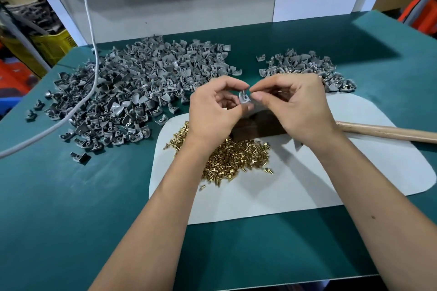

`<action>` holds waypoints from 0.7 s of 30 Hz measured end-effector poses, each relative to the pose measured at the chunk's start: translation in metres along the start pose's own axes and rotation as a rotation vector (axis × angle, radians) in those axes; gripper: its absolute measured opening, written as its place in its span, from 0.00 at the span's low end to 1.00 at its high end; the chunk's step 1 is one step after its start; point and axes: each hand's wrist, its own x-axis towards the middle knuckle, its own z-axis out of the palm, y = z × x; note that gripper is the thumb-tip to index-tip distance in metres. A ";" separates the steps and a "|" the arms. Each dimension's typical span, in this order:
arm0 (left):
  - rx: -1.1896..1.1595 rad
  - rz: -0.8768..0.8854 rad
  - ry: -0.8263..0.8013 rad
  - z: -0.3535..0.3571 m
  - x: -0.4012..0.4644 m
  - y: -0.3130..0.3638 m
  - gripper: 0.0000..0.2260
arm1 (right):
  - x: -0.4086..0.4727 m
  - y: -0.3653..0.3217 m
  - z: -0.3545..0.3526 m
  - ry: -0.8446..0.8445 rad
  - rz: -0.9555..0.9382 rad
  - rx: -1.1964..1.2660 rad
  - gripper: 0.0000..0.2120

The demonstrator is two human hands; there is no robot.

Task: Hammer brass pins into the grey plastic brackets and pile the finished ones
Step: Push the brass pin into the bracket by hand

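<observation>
My left hand (216, 111) pinches a small grey plastic bracket (244, 97) above the white mat. My right hand (295, 106) has thumb and forefinger pinched together right at the bracket's top; whatever they hold is too small to make out. A heap of brass pins (236, 158) lies on the white mat (343, 172) under my left wrist. A big heap of grey brackets (132, 92) covers the table's left. A smaller heap of brackets (307, 68) sits at the back right. A wooden hammer handle (387, 133) lies on the mat to the right, its head hidden.
A dark block (257, 127) sits on the mat beneath my hands. A white cable (91, 78) runs across the left heap. A white board (165, 2) stands behind the green table (71, 208). Yellow crates (52, 45) are off the far left edge.
</observation>
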 end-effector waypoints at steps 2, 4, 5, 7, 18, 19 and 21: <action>0.046 0.017 0.001 0.003 0.000 0.000 0.15 | -0.001 -0.001 0.001 0.013 -0.019 -0.032 0.07; 0.089 0.046 0.008 0.003 -0.001 0.000 0.15 | -0.002 -0.001 0.003 0.032 -0.032 -0.049 0.07; 0.108 0.063 0.015 0.003 -0.001 -0.001 0.17 | -0.003 -0.001 0.004 0.039 -0.037 -0.051 0.07; 0.129 0.089 0.029 0.003 -0.002 -0.001 0.20 | -0.003 0.000 0.005 0.038 -0.046 -0.071 0.07; 0.223 0.146 0.023 0.004 -0.003 -0.002 0.20 | -0.005 0.001 0.006 0.006 -0.109 -0.131 0.09; 0.227 0.147 0.024 0.004 -0.003 -0.003 0.20 | -0.005 0.000 0.006 0.000 -0.111 -0.137 0.09; 0.245 0.154 0.015 0.002 -0.003 -0.004 0.20 | -0.006 0.000 0.005 -0.019 -0.108 -0.142 0.10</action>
